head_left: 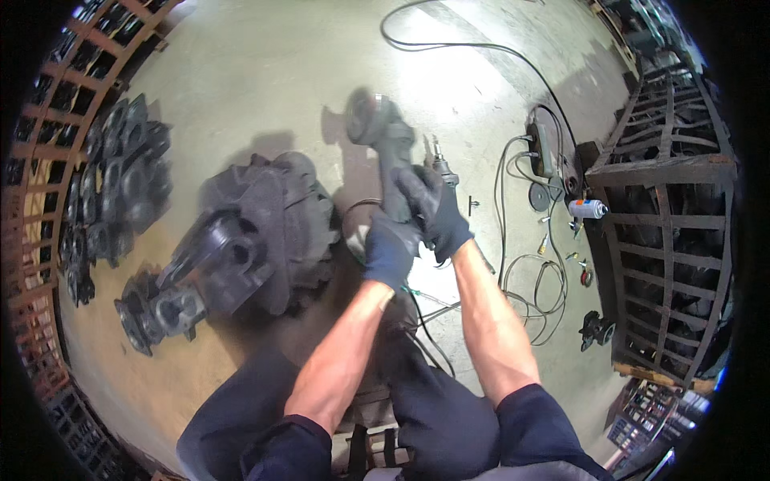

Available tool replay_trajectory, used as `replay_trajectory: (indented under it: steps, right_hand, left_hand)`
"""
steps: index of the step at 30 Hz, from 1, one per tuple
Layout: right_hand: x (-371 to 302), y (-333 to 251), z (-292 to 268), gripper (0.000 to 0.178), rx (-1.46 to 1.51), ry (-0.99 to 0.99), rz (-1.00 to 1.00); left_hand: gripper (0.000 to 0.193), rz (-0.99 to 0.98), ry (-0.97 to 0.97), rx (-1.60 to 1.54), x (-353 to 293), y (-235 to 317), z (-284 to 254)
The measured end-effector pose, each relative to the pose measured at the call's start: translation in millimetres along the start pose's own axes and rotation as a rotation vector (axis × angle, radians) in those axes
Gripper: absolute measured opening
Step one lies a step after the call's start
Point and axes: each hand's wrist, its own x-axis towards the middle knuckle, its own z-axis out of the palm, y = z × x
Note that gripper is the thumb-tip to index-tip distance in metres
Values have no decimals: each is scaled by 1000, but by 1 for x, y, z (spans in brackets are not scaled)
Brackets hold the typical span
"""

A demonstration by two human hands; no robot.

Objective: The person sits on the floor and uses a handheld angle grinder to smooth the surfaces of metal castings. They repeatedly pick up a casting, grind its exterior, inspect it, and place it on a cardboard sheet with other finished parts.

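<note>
Nearest are the person's dark-clothed knees [449,417] and bare forearms. Beyond them, the gloved left hand [393,247] is wrapped around the rear of a grey power tool [393,156], and the gloved right hand [437,207] closes around its body just ahead; finger detail is blurred. The tool points away from the person, above the floor [265,96], its round head farthest out. To the left stands a large dark casting [277,228], with a smaller casting [164,314] beside it. Just right of the hands lies a second tool [443,167] with a slim metal tip, and near it a small T-shaped key [473,206]. Farther right, coiled cables [536,280] spread below a dark power strip [541,148], and a spray can [588,209] lies beside a metal cage [662,174]. Far left, more castings [120,176] lie in rows before a brown lattice crate [76,76]
</note>
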Motion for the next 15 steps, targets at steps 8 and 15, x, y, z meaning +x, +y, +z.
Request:
replay_trajectory:
  steps: [8,15]
  right_hand:
    - [17,128,-42,57,-843,484,46]
    - [50,149,-41,42,-604,152,309]
  left_hand:
    - [53,-27,147,690,95,-34,-9]
    - [71,-37,42,902,123,-37,7]
